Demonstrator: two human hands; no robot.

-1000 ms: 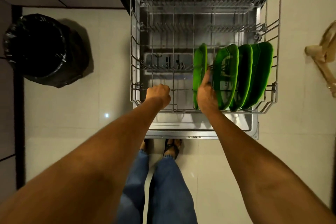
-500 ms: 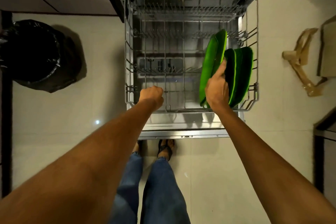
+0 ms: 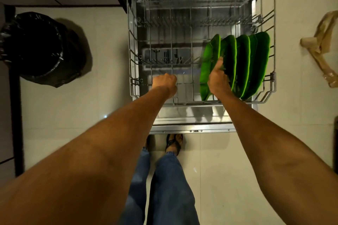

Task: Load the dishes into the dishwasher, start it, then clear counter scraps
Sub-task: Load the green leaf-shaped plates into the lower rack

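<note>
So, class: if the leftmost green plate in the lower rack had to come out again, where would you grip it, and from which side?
Probably pinch the leftmost green plate at its upper rim, coming from above. It stands on edge in the lower rack, the next plate close on its right, so only the rim is free. The right hand holds it about there.

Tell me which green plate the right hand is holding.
The leftmost plate of the row in the rack. The right hand grips its edge, and it leans apart from the other plates, which stand packed together to its right.
</note>
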